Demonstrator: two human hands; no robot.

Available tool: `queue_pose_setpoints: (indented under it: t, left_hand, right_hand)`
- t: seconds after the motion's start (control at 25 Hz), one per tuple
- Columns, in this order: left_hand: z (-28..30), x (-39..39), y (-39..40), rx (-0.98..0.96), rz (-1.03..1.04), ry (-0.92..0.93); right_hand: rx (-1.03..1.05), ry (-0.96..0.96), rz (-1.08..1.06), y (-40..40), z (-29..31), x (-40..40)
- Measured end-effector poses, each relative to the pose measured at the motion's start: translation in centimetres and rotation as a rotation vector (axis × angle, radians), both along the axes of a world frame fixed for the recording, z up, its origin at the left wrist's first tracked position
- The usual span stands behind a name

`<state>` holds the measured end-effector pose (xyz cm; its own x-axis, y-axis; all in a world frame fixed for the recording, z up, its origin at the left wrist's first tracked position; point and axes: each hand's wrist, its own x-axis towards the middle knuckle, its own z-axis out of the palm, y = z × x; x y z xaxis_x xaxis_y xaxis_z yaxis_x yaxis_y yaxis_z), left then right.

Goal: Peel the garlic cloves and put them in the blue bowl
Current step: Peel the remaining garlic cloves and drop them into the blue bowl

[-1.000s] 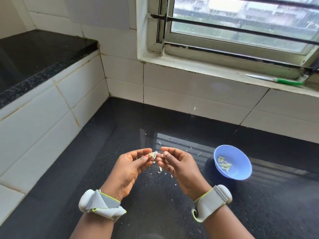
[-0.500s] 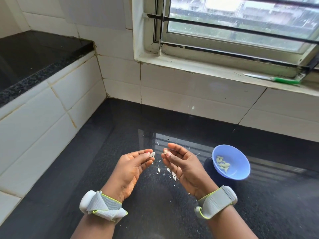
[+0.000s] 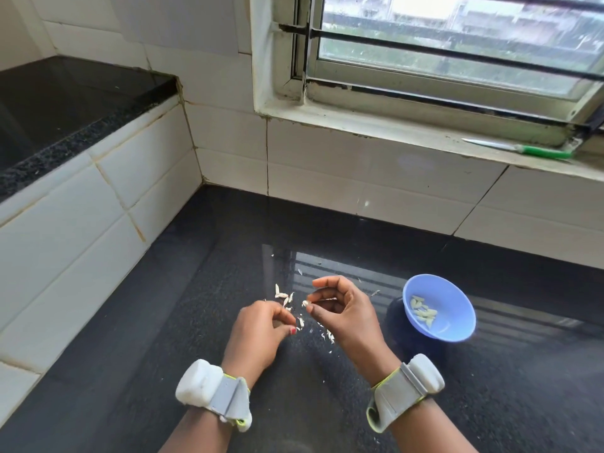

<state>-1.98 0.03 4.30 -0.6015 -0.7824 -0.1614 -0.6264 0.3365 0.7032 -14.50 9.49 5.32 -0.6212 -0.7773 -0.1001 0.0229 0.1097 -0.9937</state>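
Black stone table [image 3: 137, 338], peeling under way. Your left hand [image 3: 258, 335] hangs low over it, fingers curled in; whether a scrap of skin sits between them cannot be told. Just right of it, papery peels [image 3: 283, 294] lie scattered on the table, some beneath your hands. Your right hand [image 3: 343, 312] is raised a little, its thumb and forefinger pinching a small pale clove [image 3: 306, 303] at the tips. Judging by its size, the clove is very light and firm, and likely slick once bare, so keep the pinch across its flat sides rather than at the tapered ends, where it could squirt free. Loose skin will be flimsy and may cling to your fingers. Further right, the blue bowl [image 3: 457, 308] sits on the table near your right hand, peeled cloves [image 3: 423, 313] already lying in it.
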Motion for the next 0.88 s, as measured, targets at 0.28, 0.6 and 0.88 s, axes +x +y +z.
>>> queue_pose_setpoints:
  t: [0.28,0.6,0.88]
  left_hand:
    - [-0.5,0.1,0.5,-0.096,-0.054,-0.059]
    - [1.2,-1.3,1.0,0.133,0.129,0.380]
    - [0.3,-2.1,1.8,-0.219,0.124,0.515]
  right_hand:
    - [0.052,0.093,-0.012,0.2,-0.1,0.1]
    - [0.011,0.172,-0.010,0.3,0.6,0.3]
    - [-0.068,-0.338,-0.060,0.3,0.6,0.3]
